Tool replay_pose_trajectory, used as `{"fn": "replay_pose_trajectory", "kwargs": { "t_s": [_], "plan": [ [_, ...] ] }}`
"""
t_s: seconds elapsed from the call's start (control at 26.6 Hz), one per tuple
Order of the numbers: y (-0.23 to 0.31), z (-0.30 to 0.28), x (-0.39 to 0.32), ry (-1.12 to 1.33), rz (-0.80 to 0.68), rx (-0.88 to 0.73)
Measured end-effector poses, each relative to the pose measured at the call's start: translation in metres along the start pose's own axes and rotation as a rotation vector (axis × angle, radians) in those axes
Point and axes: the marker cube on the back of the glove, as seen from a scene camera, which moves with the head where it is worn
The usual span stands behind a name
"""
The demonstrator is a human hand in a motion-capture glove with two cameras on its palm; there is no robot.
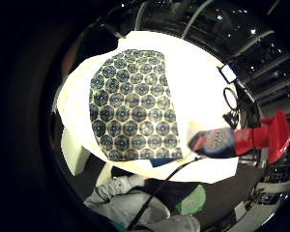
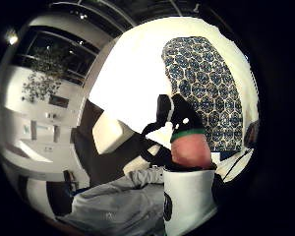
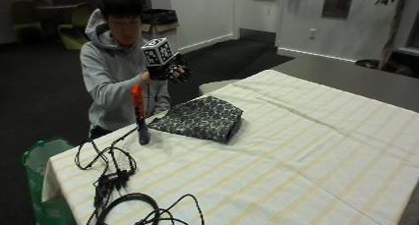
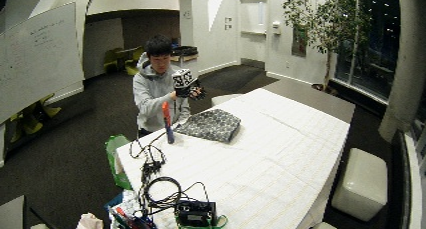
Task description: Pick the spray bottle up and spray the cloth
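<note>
Black cables lie coiled at the near end of the table, at about 7 o'clock in the outside view, on the pale striped tablecloth that covers it. Beyond them, near the table edge in front of the person, the spray bottle stands upright on the tablecloth, its red trigger head above a dark blue body. No hand is in contact with it. The folded patterned cloth lies flat just beside the bottle, toward 3 o'clock from it, and the two are apart. The gloved right hand is raised in the air at chest height, above the bottle and the cloth and well clear of both, toward 12 o'clock from the bottle. Its fingers are loosely curled and grasp nothing. In the little finger side palm view, the cloth and the bottle both appear below the palm on the tablecloth, with the bottle at the table edge. A green bag sits on the floor beside the table corner, at 9 o'clock in the outside view.
</note>
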Motion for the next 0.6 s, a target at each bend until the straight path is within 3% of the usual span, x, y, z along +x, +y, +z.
{"fn": "replay_pose_trajectory", "kwargs": {
  "t_s": [0.26, 0.6],
  "plan": [
    [0.029, -0.007, 0.012, -0.106, 0.023, 0.108],
    [0.081, -0.024, 0.039, -0.259, 0.052, 0.397]
  ]
}}
